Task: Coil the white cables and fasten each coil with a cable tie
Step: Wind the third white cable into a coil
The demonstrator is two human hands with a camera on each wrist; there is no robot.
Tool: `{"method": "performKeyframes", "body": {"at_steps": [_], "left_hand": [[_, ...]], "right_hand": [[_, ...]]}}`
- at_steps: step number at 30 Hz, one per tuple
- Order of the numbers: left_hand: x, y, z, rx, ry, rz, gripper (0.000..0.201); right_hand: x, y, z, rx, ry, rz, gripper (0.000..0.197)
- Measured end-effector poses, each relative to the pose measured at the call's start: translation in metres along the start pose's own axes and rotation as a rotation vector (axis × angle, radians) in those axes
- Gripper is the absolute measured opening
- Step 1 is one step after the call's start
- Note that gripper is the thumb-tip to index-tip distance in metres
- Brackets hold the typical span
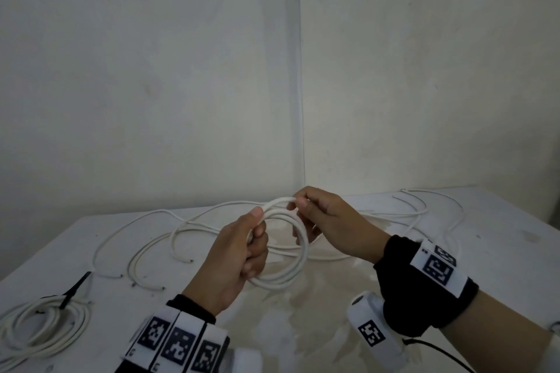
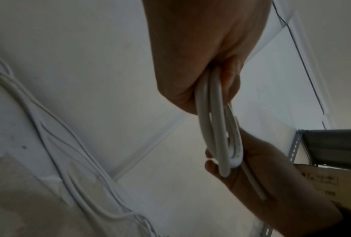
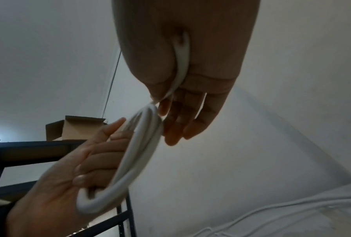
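Both grips are closed on the white cable coil, left hand at its 9 o'clock, right hand pinching around 1, a few thick round loops held above the counter.

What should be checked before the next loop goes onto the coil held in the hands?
1. Left hand grips the coil: ok.
2. Right hand pinches the cable at the coil's top: ok.
3. Loops lie together, no stray turn: ok.
4. Remaining length of this cable free of the loose cables on the table: cannot tell.
5. Spare cable tie within reach: cannot tell; the only black tie in view sits on the finished coil.
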State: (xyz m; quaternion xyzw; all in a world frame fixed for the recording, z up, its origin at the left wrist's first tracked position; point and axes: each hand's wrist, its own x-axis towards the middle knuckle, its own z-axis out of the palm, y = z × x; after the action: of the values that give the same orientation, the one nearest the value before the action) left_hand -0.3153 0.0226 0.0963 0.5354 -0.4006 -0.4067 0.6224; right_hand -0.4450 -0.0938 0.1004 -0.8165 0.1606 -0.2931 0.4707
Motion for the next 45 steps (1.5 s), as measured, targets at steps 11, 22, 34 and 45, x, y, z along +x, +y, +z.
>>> {"method": "performKeyframes", "body": {"at_steps": [11,22,34,45], "left_hand": [[0.000,-0.006,-0.002,-0.065,0.010,0.000,0.038],[0.002,-0.007,-0.003,-0.130,0.061,0.025,0.039],[0.003,-0.001,0.002,-0.058,0.019,0.063,0.039],[0.001,0.000,-0.004,-0.055,0.113,0.080,0.039]], "right_hand": [[-0.002,0.003,0.003,-0.300,0.094,0.046,0.023],[-0.014,-0.001,0.022,0.241,0.067,0.134,0.009],[-0.012,-0.005,0.028,0.574,0.137,0.183,0.010],[-0.021,-0.017,0.023,-0.052,-0.038,0.201,0.035]]}}
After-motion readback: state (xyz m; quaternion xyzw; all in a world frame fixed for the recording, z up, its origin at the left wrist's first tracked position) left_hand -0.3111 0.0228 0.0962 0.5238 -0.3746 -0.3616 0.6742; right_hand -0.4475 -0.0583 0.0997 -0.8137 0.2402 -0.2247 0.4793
